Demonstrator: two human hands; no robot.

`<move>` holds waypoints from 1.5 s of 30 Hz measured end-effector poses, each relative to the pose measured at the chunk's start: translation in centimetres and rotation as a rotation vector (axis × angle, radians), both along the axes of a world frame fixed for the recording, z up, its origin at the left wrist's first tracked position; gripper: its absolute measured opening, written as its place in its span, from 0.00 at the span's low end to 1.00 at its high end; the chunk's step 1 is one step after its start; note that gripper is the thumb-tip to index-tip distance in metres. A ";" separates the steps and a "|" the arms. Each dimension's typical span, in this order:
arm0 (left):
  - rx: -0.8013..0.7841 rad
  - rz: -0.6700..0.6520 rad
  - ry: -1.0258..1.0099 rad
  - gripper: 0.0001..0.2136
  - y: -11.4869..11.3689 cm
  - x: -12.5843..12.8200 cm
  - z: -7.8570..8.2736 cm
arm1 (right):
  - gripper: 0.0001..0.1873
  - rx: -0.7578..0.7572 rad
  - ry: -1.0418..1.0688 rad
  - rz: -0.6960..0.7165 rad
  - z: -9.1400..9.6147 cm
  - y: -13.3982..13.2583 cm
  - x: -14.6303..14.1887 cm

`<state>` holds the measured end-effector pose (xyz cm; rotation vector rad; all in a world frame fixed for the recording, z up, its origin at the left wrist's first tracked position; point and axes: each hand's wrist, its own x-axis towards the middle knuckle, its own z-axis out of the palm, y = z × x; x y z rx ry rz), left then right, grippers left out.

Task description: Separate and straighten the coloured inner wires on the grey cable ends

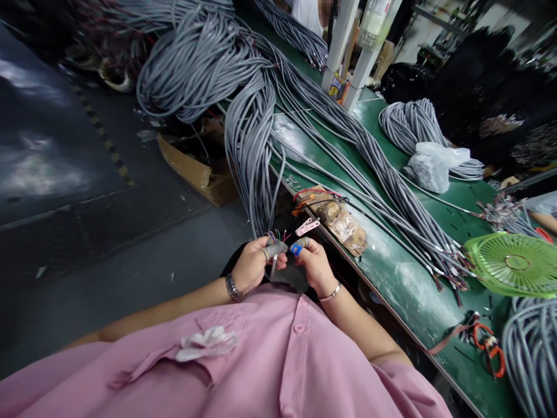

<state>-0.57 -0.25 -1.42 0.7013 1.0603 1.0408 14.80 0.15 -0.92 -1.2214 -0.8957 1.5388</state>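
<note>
Centre of the frame, our left hand (252, 266) pinches the cable (273, 269), wires (285, 236) splayed at its tip; our right hand (317, 268) curls close, and its grip we can't tell. A hard tug could snap those thin wires!

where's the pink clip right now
In the head view, the pink clip is slightly right of centre, by the near edge of the green table, beside the brown board and just beyond the right hand.

Right of the cardboard pad (357, 239), a stretch of tabletop (407, 287) leaves passage; grey cables (369, 151) bar the pad's far side, a hanging bundle (252, 130) its left.
</note>
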 end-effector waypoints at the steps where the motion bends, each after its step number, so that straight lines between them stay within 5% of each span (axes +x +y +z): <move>1: 0.002 0.005 -0.006 0.11 0.0 0.0 0.0 | 0.10 -0.006 -0.001 0.009 0.0 0.0 0.1; 10: 0.052 -0.059 0.009 0.07 -0.6 0.4 -0.2 | 0.14 0.020 -0.051 0.076 0.7 0.5 -0.5; 20: 0.035 -0.068 0.016 0.09 -1.1 0.4 0.5 | 0.10 -0.074 0.206 -0.311 0.3 0.9 -0.1; 26: 0.054 -0.042 -0.030 0.09 -0.7 -0.2 1.3 | 0.17 -0.126 0.365 -0.152 -0.5 0.7 1.7; 30: 0.056 -0.104 -0.036 0.08 -0.1 -0.1 2.4 | 0.28 -0.067 0.352 -0.083 -0.3 1.5 2.1; 34: 0.080 -0.196 -0.032 0.07 0.7 0.2 3.7 | 0.28 -0.024 0.329 0.024 0.6 2.3 1.8; 45: -0.018 -0.358 -0.124 0.08 2.8 0.5 3.1 | 0.24 -0.021 0.385 -0.056 0.7 2.8 0.7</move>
